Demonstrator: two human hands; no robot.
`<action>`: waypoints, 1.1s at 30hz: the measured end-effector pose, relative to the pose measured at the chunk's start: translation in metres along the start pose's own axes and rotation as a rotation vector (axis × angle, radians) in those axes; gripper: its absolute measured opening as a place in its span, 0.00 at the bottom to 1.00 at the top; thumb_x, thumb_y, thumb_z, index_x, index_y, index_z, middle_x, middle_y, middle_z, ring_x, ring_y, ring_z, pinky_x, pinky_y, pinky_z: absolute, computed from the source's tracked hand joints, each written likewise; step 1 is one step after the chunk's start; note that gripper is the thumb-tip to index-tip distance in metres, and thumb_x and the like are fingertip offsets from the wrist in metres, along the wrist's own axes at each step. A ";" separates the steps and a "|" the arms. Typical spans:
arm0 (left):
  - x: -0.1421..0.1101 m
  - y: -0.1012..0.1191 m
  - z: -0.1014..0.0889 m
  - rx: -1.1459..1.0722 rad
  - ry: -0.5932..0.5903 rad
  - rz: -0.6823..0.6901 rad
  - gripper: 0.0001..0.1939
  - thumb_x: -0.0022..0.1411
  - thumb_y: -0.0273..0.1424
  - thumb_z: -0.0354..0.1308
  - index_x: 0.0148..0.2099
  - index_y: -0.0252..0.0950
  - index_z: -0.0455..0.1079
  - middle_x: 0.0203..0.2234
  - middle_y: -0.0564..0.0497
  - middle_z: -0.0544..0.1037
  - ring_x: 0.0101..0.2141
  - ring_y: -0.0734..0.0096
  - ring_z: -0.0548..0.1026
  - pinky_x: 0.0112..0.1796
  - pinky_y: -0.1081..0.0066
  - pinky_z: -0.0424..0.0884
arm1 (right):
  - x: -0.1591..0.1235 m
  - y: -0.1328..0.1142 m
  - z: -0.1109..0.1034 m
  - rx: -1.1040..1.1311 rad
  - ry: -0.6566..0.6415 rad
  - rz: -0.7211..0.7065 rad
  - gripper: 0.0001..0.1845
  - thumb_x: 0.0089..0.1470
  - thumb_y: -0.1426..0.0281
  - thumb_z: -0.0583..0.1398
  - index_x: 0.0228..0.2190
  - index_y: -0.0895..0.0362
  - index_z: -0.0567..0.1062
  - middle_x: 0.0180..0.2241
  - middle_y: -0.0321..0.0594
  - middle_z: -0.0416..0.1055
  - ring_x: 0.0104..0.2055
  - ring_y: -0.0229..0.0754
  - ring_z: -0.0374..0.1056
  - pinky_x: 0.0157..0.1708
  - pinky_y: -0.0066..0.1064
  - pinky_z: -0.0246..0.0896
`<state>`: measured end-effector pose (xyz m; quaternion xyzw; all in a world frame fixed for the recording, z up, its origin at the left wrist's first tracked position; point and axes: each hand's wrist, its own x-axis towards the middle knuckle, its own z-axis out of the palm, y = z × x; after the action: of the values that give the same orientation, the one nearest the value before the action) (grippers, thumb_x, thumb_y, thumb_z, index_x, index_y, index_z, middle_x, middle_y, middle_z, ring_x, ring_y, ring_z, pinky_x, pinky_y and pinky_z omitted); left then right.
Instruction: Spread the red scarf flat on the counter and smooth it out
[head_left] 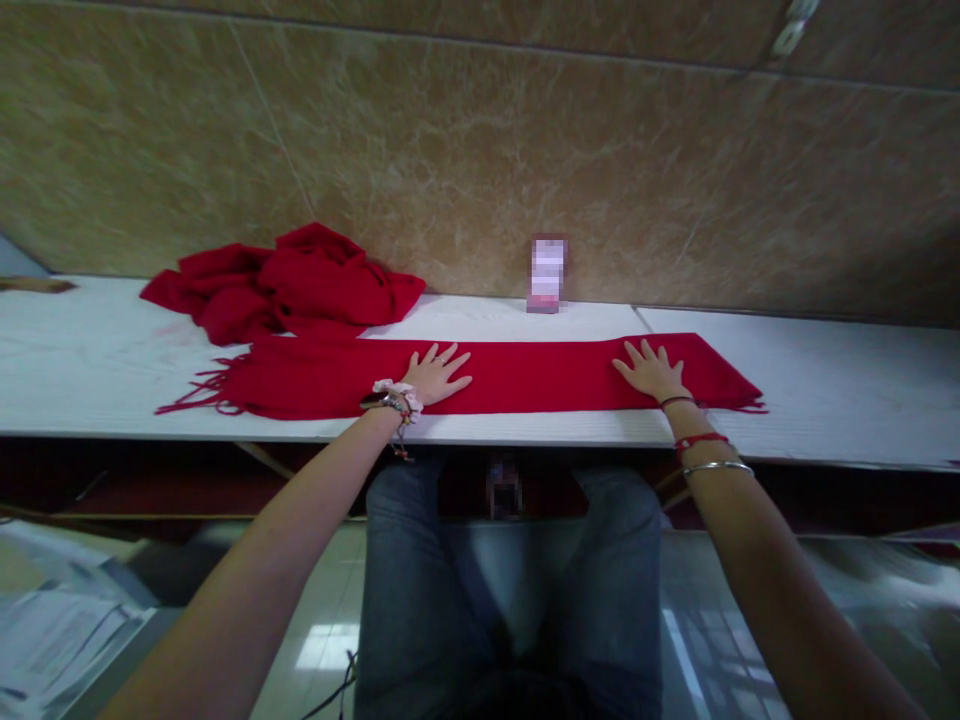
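Observation:
A red fringed scarf (pixel 540 375) lies stretched flat in a long strip across the white tabletop (pixel 825 390). Its tassels fan out at the left end, and the right end slants to a point. My left hand (pixel 435 377) rests on the strip just left of its middle, fingers spread. Nearer the right end, my right hand (pixel 651 374) presses flat on the cloth, also with fingers apart. Neither hand grips anything. Behind the left part of the scarf sits a crumpled heap of red cloth (pixel 300 285); whether it joins the strip I cannot tell.
A phone-like upright object (pixel 547 272), blurred out, stands at the back against the brown marbled wall (pixel 480 150). Below the tabletop is a dark red shelf (pixel 187 490). Papers (pixel 60 640) lie at the lower left. A black cable (pixel 334 690) runs over the floor.

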<state>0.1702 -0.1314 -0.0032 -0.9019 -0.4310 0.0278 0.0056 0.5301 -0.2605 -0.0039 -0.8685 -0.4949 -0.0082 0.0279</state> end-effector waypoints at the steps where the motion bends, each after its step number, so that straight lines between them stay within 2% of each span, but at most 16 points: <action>1: 0.001 0.000 0.000 -0.004 -0.001 0.005 0.31 0.60 0.50 0.33 0.63 0.47 0.42 0.62 0.52 0.43 0.59 0.49 0.42 0.53 0.48 0.44 | 0.000 0.002 0.000 0.007 0.001 0.001 0.35 0.53 0.48 0.40 0.58 0.50 0.50 0.62 0.43 0.40 0.61 0.63 0.37 0.50 0.66 0.35; 5: 0.006 0.003 0.001 -0.027 -0.006 0.008 0.31 0.60 0.50 0.34 0.63 0.47 0.42 0.62 0.52 0.43 0.59 0.48 0.41 0.53 0.46 0.43 | -0.001 0.009 -0.002 0.020 -0.004 0.008 0.35 0.53 0.49 0.41 0.58 0.51 0.50 0.62 0.45 0.41 0.61 0.63 0.37 0.50 0.66 0.34; 8: 0.008 0.003 -0.002 -0.050 -0.036 0.009 0.31 0.59 0.51 0.34 0.63 0.48 0.42 0.62 0.52 0.42 0.60 0.48 0.40 0.53 0.46 0.42 | -0.004 -0.007 -0.009 0.004 0.052 -0.027 0.34 0.55 0.51 0.41 0.58 0.56 0.52 0.61 0.50 0.43 0.61 0.62 0.37 0.50 0.65 0.35; 11: 0.006 0.002 -0.007 -0.086 -0.030 0.001 0.32 0.59 0.52 0.33 0.63 0.47 0.42 0.62 0.52 0.41 0.60 0.49 0.40 0.53 0.45 0.42 | -0.014 -0.055 -0.017 0.018 0.162 -0.228 0.33 0.57 0.54 0.40 0.57 0.60 0.52 0.61 0.52 0.43 0.61 0.56 0.39 0.53 0.57 0.39; 13: 0.001 0.001 -0.009 -0.088 0.005 -0.022 0.34 0.58 0.53 0.33 0.63 0.45 0.42 0.62 0.50 0.40 0.60 0.49 0.40 0.53 0.44 0.42 | -0.025 -0.096 -0.018 0.063 0.138 -0.409 0.33 0.57 0.54 0.41 0.58 0.61 0.51 0.61 0.51 0.44 0.61 0.53 0.40 0.55 0.52 0.41; 15: -0.005 -0.001 -0.009 -0.077 0.008 -0.054 0.35 0.57 0.54 0.33 0.63 0.45 0.42 0.62 0.50 0.41 0.60 0.48 0.40 0.53 0.44 0.43 | -0.037 -0.134 -0.013 0.104 0.101 -0.534 0.34 0.56 0.53 0.40 0.58 0.59 0.50 0.61 0.49 0.43 0.62 0.53 0.39 0.55 0.52 0.40; 18: -0.015 -0.002 -0.005 -0.065 -0.008 -0.060 0.34 0.59 0.53 0.33 0.63 0.45 0.43 0.62 0.51 0.42 0.60 0.51 0.41 0.53 0.45 0.43 | -0.051 -0.167 0.000 0.126 0.038 -0.620 0.33 0.56 0.52 0.40 0.57 0.57 0.52 0.61 0.46 0.45 0.62 0.50 0.40 0.55 0.52 0.39; 22: -0.019 -0.001 -0.002 -0.040 0.009 -0.054 0.32 0.60 0.50 0.33 0.63 0.45 0.43 0.62 0.51 0.44 0.60 0.54 0.42 0.54 0.47 0.44 | -0.054 -0.165 0.012 0.100 0.034 -0.629 0.32 0.57 0.53 0.40 0.57 0.56 0.54 0.60 0.43 0.46 0.62 0.48 0.41 0.56 0.50 0.38; 26: -0.015 -0.001 -0.005 -0.055 -0.017 -0.060 0.32 0.59 0.51 0.34 0.63 0.46 0.43 0.62 0.52 0.43 0.60 0.53 0.41 0.54 0.47 0.44 | -0.048 -0.156 0.008 0.087 -0.018 -0.636 0.32 0.57 0.53 0.40 0.57 0.56 0.53 0.61 0.43 0.44 0.62 0.48 0.39 0.56 0.51 0.38; 29: -0.009 -0.004 -0.007 -0.092 -0.038 -0.098 0.32 0.59 0.52 0.34 0.62 0.47 0.46 0.62 0.52 0.42 0.60 0.51 0.40 0.53 0.46 0.44 | -0.048 -0.170 0.000 0.111 -0.038 -0.621 0.33 0.56 0.52 0.40 0.58 0.57 0.52 0.62 0.46 0.40 0.62 0.51 0.36 0.55 0.55 0.37; 33: -0.007 -0.010 -0.003 -0.100 0.044 -0.168 0.31 0.60 0.50 0.31 0.62 0.46 0.47 0.62 0.51 0.41 0.60 0.51 0.39 0.53 0.45 0.45 | -0.056 -0.192 -0.001 0.145 0.039 -0.682 0.34 0.56 0.51 0.41 0.58 0.57 0.50 0.62 0.45 0.38 0.63 0.51 0.33 0.56 0.55 0.34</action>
<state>0.1580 -0.1302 0.0009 -0.8621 -0.5058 -0.0144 -0.0276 0.3365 -0.2106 0.0027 -0.6486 -0.7552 0.0016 0.0945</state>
